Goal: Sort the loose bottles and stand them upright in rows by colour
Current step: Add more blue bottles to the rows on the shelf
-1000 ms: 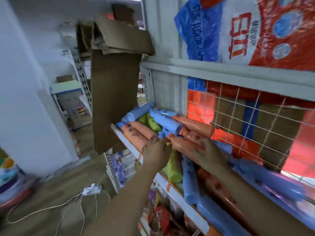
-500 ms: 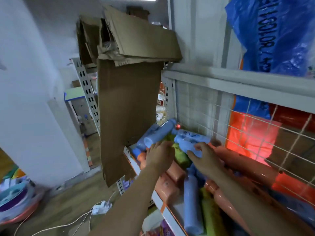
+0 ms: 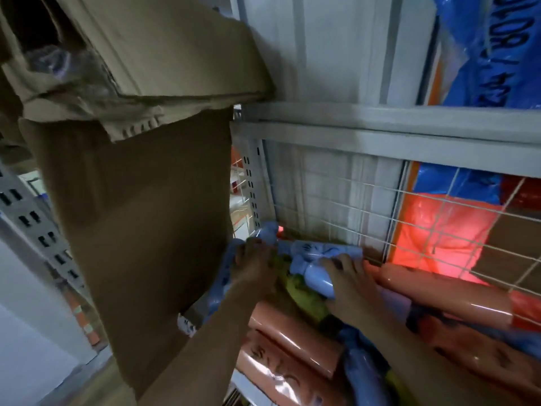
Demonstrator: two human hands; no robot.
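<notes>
Blue, orange and green bottles lie in a loose pile on a shelf. My left hand [image 3: 255, 266] rests at the pile's far left end with its fingers closed on a blue bottle [image 3: 268, 233] beside the cardboard. My right hand [image 3: 349, 284] lies on another blue bottle [image 3: 314, 276] and grips it. A green bottle [image 3: 304, 297] lies under and between the hands. Orange bottles [image 3: 433, 284] stretch to the right, and more orange ones [image 3: 288, 347] lie nearer me. Another blue bottle [image 3: 361, 373] lies at the lower front.
A large cardboard sheet [image 3: 140, 218] hangs just left of the shelf, touching the pile's end. A white wire grid [image 3: 409, 218] backs the shelf, with red and blue sacks [image 3: 439, 227] behind it. A grey shelf beam [image 3: 380, 124] runs overhead. A perforated upright [image 3: 254, 183] stands at the corner.
The view has moved closer and up toward the shelf corner. Both hands have reached further back into the pile's far left end and now hold blue bottles.
</notes>
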